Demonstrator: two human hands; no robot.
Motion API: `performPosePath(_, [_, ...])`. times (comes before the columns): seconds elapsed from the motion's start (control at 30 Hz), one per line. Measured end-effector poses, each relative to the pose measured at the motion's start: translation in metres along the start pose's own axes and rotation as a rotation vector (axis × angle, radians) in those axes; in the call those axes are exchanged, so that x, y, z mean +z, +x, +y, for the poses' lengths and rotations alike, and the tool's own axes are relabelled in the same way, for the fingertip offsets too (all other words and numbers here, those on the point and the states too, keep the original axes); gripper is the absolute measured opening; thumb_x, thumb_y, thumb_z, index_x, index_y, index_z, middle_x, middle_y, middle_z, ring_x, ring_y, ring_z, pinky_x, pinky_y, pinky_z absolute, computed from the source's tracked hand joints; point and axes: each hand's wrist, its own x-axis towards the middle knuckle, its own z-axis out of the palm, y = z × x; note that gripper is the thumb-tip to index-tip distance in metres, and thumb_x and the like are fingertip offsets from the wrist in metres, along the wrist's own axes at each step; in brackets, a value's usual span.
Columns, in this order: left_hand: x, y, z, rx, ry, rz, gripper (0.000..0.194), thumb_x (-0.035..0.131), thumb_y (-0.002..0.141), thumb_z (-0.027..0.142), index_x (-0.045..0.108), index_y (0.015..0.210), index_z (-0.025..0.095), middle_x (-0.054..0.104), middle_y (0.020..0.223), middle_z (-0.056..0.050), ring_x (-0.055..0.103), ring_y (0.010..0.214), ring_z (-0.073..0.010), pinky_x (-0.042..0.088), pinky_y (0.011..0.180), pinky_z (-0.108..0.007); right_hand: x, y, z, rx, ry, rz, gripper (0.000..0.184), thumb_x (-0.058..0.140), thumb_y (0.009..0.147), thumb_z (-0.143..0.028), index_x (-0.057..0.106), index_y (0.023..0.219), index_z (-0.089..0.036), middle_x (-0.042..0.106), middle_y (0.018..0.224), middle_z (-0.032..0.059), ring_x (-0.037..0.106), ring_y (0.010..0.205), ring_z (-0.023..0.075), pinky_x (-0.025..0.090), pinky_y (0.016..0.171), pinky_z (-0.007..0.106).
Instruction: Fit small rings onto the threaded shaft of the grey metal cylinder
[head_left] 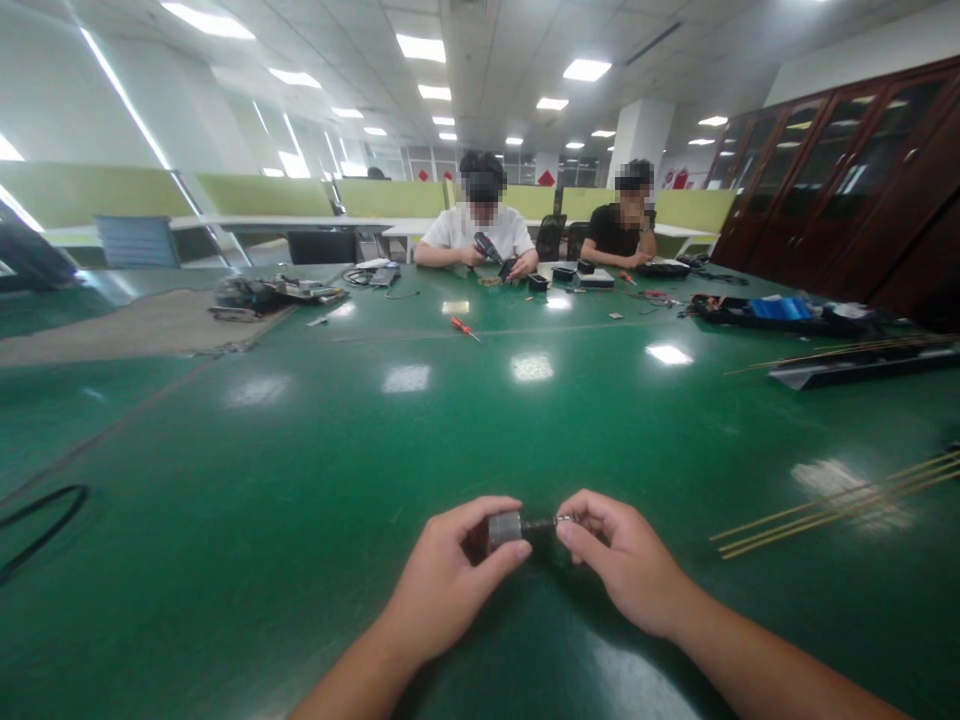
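My left hand (pixel 450 580) is closed around a small grey metal cylinder (pixel 505 527), thumb below and fingers curled over it. A thin dark shaft (pixel 538 523) sticks out of the cylinder to the right. My right hand (pixel 619 560) pinches the small silvery end of that shaft (pixel 564 519) between thumb and forefinger. Both hands hover just above the green table (pixel 300 480), near its front edge.
Thin yellow rods (pixel 832 508) lie to the right of my hands. A black cable (pixel 41 525) curls at the left. A red screwdriver (pixel 465 328) lies mid-table. At the far side two people (pixel 480 235) sit working among tools; dark trays (pixel 855 365) lie at the right.
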Motion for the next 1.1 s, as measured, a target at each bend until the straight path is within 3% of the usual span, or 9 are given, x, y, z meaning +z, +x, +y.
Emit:
performPosePath(0.33, [0.0002, 0.0009, -0.0001, -0.025, 0.003, 0.006, 0.031, 0.071, 0.081, 0.040, 0.073, 0.107, 0.024, 0.074, 0.092, -0.003, 0.066, 0.083, -0.0237, 0.049, 0.077, -0.032, 0.0008, 0.0002, -0.0004, 0.016, 0.041, 0.015, 0.015, 0.061, 0.091, -0.033, 0.063, 0.092, -0.018, 0.053, 0.068, -0.0031, 0.050, 0.064, 0.0145, 0.039, 0.063, 0.026])
performPosePath(1.1, [-0.0001, 0.0021, -0.0025, -0.051, -0.030, 0.015, 0.033, 0.071, 0.080, 0.044, 0.073, 0.106, 0.023, 0.074, 0.090, -0.003, 0.066, 0.083, -0.0240, 0.049, 0.077, -0.033, 0.0000, 0.0010, 0.0031, 0.015, 0.102, 0.023, 0.016, 0.062, 0.091, -0.034, 0.062, 0.095, -0.018, 0.058, 0.074, -0.0010, 0.054, 0.068, 0.0151, 0.042, 0.065, 0.027])
